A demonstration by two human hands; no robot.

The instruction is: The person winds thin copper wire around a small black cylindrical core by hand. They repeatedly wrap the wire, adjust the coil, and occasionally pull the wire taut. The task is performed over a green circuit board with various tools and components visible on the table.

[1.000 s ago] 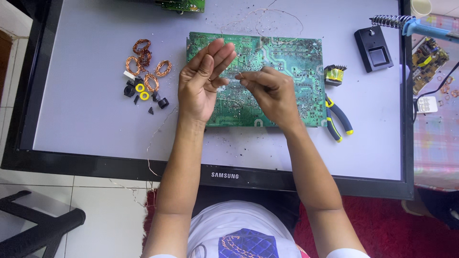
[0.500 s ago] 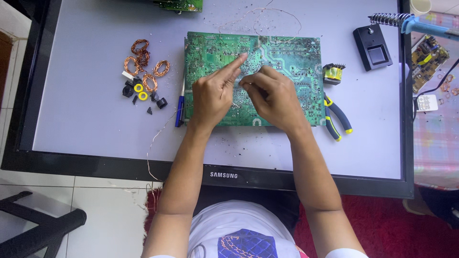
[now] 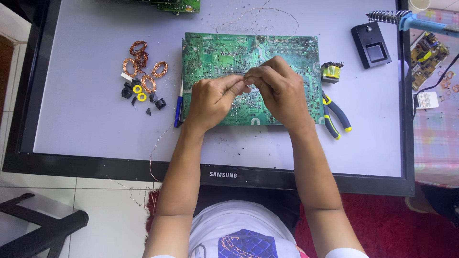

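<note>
Pinching together over the middle of the green circuit board (image 3: 213,52), the left hand (image 3: 213,100) and right hand (image 3: 279,88) meet fingertip to fingertip, both curled nearly closed. Something very thin, maybe a wire, is nipped between them, though it is too small to make out. The board lies solder side up on the pale surface (image 3: 86,129), towards its far edge and right of centre. A blue pen (image 3: 178,111) lies tight against the board's left edge. Further left sit copper wire coils (image 3: 143,69) with small yellow and black rings (image 3: 139,93). Just off the board's right edge, pliers (image 3: 337,117) with dark and yellow handles, and above them a small transformer (image 3: 332,71). Near the far right corner stands a black soldering stand (image 3: 372,45).
</note>
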